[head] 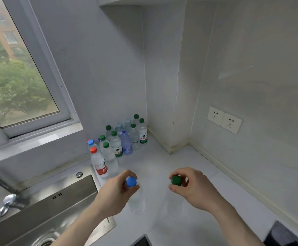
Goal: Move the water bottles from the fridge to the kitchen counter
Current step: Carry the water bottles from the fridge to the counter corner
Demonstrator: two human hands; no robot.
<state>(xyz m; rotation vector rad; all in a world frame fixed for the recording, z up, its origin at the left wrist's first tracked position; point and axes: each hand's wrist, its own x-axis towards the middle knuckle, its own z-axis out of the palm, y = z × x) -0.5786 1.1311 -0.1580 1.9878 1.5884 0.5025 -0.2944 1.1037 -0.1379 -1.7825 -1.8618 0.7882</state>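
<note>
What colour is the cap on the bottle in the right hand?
Green; the cap shows plainly in the head view, pinched by the right hand.

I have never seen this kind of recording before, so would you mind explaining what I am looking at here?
This is one picture from a wide-angle camera worn on a person's head, looking down at their own bare hands; there is no robot. The left hand pinches the cap of a blue-capped bottle, and the right hand pinches the cap of a green-capped bottle. Both bottles stand upright over the white counter. A cluster of bottles already stands in the corner by the wall, next to a steel sink and under a window.
</note>
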